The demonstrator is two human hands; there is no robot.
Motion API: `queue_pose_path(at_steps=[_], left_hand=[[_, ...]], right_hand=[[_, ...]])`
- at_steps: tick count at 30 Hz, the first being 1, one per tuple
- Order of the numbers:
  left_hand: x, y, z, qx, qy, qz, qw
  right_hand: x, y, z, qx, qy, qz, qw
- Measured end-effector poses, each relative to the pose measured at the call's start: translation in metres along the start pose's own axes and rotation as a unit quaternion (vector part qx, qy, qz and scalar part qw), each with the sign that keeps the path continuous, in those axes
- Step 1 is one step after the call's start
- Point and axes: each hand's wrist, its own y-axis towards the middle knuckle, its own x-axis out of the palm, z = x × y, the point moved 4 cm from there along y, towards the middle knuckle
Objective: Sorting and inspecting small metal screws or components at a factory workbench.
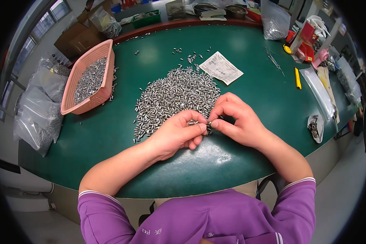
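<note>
A heap of small silvery metal cylinders lies in the middle of the green table. At its near edge my two hands meet, fingertips almost touching. My left hand is closed, thumb against the curled index finger, around one of the small metal pieces, mostly hidden by the fingers. My right hand pinches at the same small metal piece between thumb and index finger. Which end each hand grips is too small to tell.
A pink plastic basket of similar pieces stands left, beside filled plastic bags. A printed paper slip lies behind the heap. To the right are a yellow cutter knife, thin wires and a small white pouch.
</note>
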Motion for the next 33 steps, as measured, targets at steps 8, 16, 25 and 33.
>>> queue_pose_path(at_steps=[8, 16, 25, 33], left_hand=[[0.002, -0.001, -0.001, -0.014, -0.009, -0.017, 1.0], [0.0, 0.001, 0.0, 0.006, -0.027, -0.047, 0.999], [-0.003, 0.0, 0.005, 0.019, -0.087, -0.034, 0.995], [-0.004, -0.001, 0.005, 0.019, -0.089, -0.008, 0.996]], right_hand=[[0.003, -0.001, -0.005, 0.0, 0.052, 0.005, 0.999], [-0.005, 0.002, 0.001, -0.035, -0.102, 0.037, 0.993], [0.003, 0.0, 0.005, -0.043, -0.184, -0.024, 0.982], [0.004, 0.0, 0.002, -0.056, -0.195, -0.046, 0.978]])
